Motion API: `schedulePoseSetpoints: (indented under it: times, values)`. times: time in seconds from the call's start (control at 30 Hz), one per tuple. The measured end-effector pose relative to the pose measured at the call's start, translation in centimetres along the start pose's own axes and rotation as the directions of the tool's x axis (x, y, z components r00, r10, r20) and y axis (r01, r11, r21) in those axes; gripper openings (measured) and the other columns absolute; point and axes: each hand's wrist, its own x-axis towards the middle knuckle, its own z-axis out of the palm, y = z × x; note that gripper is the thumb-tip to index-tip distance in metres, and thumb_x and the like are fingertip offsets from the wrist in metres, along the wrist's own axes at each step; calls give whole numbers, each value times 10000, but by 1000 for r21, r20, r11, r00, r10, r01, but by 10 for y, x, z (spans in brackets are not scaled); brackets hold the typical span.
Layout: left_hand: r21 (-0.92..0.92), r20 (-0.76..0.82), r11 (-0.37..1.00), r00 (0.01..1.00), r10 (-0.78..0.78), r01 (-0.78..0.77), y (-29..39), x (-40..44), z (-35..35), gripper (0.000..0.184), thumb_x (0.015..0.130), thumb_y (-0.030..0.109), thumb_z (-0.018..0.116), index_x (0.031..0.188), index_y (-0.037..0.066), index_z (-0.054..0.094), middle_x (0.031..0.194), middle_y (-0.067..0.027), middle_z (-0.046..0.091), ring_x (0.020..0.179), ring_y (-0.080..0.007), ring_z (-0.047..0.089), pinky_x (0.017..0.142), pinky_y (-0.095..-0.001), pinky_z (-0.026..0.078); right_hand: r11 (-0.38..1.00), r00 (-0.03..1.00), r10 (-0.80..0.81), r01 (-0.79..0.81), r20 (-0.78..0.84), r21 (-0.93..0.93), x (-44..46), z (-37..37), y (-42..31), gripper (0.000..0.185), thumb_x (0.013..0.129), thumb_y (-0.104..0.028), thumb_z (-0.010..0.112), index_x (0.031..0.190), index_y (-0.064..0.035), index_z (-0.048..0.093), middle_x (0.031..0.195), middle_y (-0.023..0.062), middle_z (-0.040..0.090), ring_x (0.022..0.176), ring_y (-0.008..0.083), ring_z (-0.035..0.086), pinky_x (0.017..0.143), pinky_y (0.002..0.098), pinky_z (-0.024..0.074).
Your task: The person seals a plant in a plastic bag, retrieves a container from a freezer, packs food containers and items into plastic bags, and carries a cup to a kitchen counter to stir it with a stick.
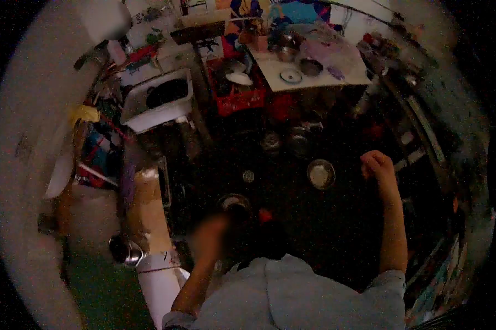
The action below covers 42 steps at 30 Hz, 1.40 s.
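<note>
My left hand (208, 237) is smeared by blur at the lower middle, so its fingers cannot be made out. Just beyond it on the dark floor is a round bowl (234, 202) with something pale inside; whether the hand touches it is unclear. Raised at the right, my right hand (378, 164) has its fingers curled closed, and anything inside them is hidden. A metal bowl (321, 174) with pale contents stands to the left of that hand, apart from it. Between the two bowls lies a small round pale object (248, 176).
Metal vessels (300, 140) stand farther back on the floor. Behind them are a red crate (240, 102) and a white table (284, 82) with dishes. A white sink (159, 118) is at back left. A metal pot (126, 251) sits at lower left.
</note>
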Motion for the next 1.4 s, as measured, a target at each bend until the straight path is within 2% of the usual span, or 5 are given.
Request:
schedulePoseSetpoints:
  times: [0.3, 0.5, 1.0, 1.23, 1.4]
  values:
    - [963, 154, 243, 978, -138, -117, 98, 170, 54, 210, 909, 168, 580, 1082, 73, 650, 982, -92, 638, 858, -219, 613, 755, -350, 507, 984, 984, 38, -6, 175, -181, 298, 109, 6, 167, 915, -223, 631, 911, -56, 641, 698, 17, 599, 618, 77, 541, 539, 235, 419]
    - [208, -187, 965, 975, -120, 159, 60, 256, 29, 227, 845, 249, 663, 721, 77, 584, 736, 12, 571, 677, -137, 518, 663, -307, 452, 876, 918, -201, 325, 343, -356, 425, 183, 49, 231, 920, -230, 623, 1035, -33, 664, 748, 41, 629, 666, 155, 593, 610, 303, 492]
    - [168, -329, 965, 934, -137, 200, 25, 406, 54, 157, 859, 178, 642, 847, 25, 675, 853, -43, 653, 775, -158, 582, 714, -321, 482, 279, 899, -317, 393, 303, -876, 735, 290, 63, 430, 897, -162, 539, 1320, -102, 496, 1368, 203, 456, 1144, 402, 544, 888, 492, 496]
    - [139, -445, 957, 879, -169, 254, 36, 425, 70, 147, 859, 179, 648, 818, 39, 661, 812, -34, 623, 732, -153, 562, 674, -321, 469, 469, 986, -16, 154, 166, -870, 862, 320, 69, 536, 905, -161, 502, 1422, -102, 374, 1348, 234, 483, 1130, 494, 520, 891, 524, 497]
    - [143, -460, 948, 867, -190, 283, 41, 438, 101, 145, 859, 180, 653, 797, 49, 652, 783, -27, 602, 702, -149, 548, 645, -321, 460, 631, 913, -407, 305, 31, -713, 842, 320, 54, 501, 881, -145, 524, 1368, -46, 461, 1204, 279, 571, 1076, 484, 548, 905, 535, 484]
